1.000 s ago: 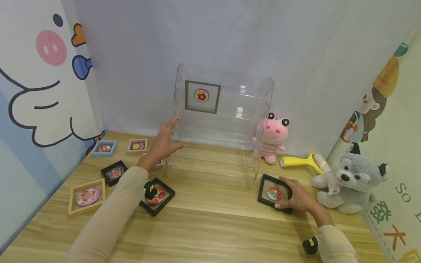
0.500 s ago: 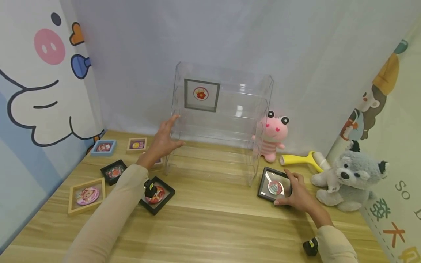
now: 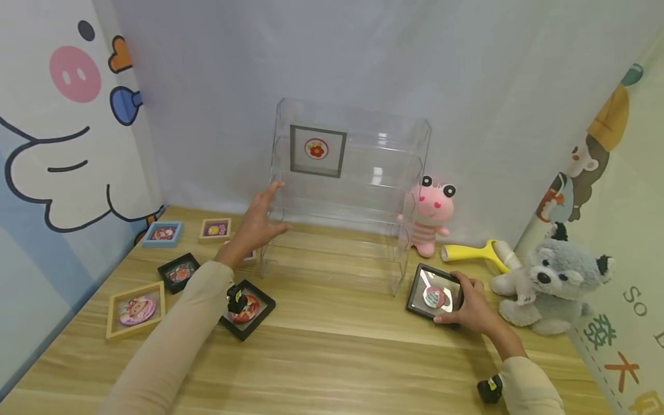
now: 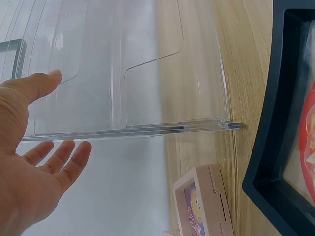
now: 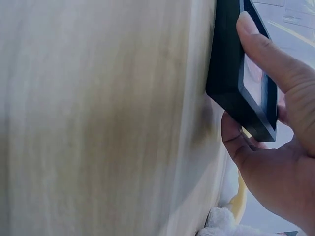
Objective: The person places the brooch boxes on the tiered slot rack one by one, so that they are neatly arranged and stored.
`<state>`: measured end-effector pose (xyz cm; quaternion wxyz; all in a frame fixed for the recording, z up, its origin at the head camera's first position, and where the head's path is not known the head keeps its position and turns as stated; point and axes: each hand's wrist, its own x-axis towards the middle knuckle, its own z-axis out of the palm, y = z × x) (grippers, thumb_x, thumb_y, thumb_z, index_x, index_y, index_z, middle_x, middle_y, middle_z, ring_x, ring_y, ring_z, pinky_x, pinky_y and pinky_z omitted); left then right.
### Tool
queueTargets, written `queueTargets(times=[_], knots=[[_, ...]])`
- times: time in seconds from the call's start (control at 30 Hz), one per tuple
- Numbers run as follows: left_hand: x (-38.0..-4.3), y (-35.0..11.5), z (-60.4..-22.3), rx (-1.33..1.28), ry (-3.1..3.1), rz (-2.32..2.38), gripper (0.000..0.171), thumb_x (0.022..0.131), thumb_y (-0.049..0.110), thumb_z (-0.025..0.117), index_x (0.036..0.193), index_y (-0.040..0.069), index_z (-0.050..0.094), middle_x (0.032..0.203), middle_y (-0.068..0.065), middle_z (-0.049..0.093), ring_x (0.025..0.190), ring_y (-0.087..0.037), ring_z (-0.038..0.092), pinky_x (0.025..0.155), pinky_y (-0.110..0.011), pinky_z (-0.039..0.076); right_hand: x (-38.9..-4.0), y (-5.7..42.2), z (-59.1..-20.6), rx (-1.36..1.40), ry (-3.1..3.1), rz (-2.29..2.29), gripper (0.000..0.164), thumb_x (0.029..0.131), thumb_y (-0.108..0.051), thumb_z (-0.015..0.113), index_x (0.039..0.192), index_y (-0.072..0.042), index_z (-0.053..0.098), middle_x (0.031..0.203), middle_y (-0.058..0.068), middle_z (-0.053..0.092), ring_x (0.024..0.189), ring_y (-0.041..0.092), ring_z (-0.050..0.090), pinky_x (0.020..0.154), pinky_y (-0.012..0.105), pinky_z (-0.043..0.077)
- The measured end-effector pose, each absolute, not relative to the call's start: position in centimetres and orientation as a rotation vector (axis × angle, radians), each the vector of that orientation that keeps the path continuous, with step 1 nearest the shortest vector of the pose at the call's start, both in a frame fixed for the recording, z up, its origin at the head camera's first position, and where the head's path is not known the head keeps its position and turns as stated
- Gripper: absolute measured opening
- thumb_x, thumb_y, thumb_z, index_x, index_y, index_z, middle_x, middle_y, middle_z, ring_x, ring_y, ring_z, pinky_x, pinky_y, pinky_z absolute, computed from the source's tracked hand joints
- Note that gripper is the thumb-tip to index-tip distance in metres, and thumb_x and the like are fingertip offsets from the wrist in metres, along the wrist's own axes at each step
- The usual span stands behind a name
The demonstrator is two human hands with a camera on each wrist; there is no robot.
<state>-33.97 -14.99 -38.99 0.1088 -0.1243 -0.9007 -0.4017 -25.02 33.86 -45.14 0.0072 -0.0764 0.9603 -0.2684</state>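
From my station I see the wooden counter (image 3: 332,354) laid out much as it was a second ago. The clear stand (image 3: 363,202) is upright at the back, unmoved. The grey plush dog (image 3: 555,282) sits at the right, also where it was, and the pink toy (image 3: 427,222) remains just beside the stand. Of the hands, my left hand (image 3: 256,222) is unchanged at the stand's left side, fingers loosely extended, with the thumb on one side of the clear panel and the fingers on the other; I cannot tell whether they touch it. My right hand (image 3: 474,305) pinches the black frame (image 3: 438,280), thumb on its rim. That frame is what differs: a second ago it looked flat, now it is tilted and its pane catches bright reflections. It lies in front of the stand's right corner, well apart from the left hand. Inside it, the round badge (image 3: 433,297) looks paler now
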Motion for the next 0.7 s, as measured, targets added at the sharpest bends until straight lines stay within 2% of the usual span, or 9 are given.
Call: queueTargets(times=[0.13, 0.23, 0.5, 0.6, 0.7], knots=[[-33.98, -15.01, -39.14, -0.360, -2.645, -1.182, 0.096, 0.081, 0.011, 0.082, 0.155, 0.028, 0.023, 0.142, -0.030, 0.037, 0.111, -0.047, 0.055, 0.086, -0.059, 0.054, -24.96, 33.69, -45.01, -0.237, 3.012, -0.811, 0.118, 0.060, -0.035, 0.097, 0.149, 0.001, 0.028, 0.123, 0.039, 0.038, 0.105, 0.047, 0.050, 0.087, 0.060, 0.049], [-34.03, -15.01, -39.26, -0.361, -2.642, -1.184, 0.096, 0.081, 0.011, 0.082, 0.155, 0.028, 0.023, 0.143, -0.030, 0.036, 0.112, -0.048, 0.055, 0.087, -0.059, 0.053, -24.96, 33.64, -44.88, -0.251, 3.016, -0.816, 0.117, 0.061, -0.033, 0.097, 0.149, 0.000, 0.028, 0.120, 0.038, 0.040, 0.103, 0.044, 0.051, 0.086, 0.059, 0.049], [-34.07, -15.01, -39.35, -0.363, -2.642, -1.187, 0.098, 0.081, 0.010, 0.081, 0.157, 0.028, 0.021, 0.143, -0.030, 0.035, 0.112, -0.049, 0.055, 0.086, -0.059, 0.054, -25.04, 33.93, -44.58, -0.319, 3.039, -0.871, 0.107, 0.064, -0.022, 0.095, 0.146, 0.004, 0.031, 0.125, 0.040, 0.045, 0.112, 0.050, 0.048, 0.091, 0.065, 0.046], [-34.10, -15.02, -39.32, -0.349, -2.650, -1.187, 0.099, 0.080, 0.011, 0.082, 0.157, 0.029, 0.021, 0.143, -0.029, 0.036, 0.110, -0.048, 0.056, 0.085, -0.058, 0.054, -25.11, 34.14, -44.51, -0.341, 3.022, -0.911, 0.107, 0.065, -0.019, 0.094, 0.147, 0.005, 0.030, 0.125, 0.039, 0.045, 0.109, 0.046, 0.048, 0.090, 0.059, 0.047], [-34.14, -15.04, -39.34, -0.343, -2.660, -1.179, 0.099, 0.081, 0.012, 0.081, 0.157, 0.028, 0.020, 0.144, -0.029, 0.035, 0.110, -0.048, 0.056, 0.085, -0.057, 0.055, -25.22, 34.35, -44.47, -0.369, 2.985, -0.983, 0.105, 0.067, -0.014, 0.093, 0.147, 0.006, 0.028, 0.125, 0.038, 0.044, 0.102, 0.039, 0.053, 0.083, 0.046, 0.052]])
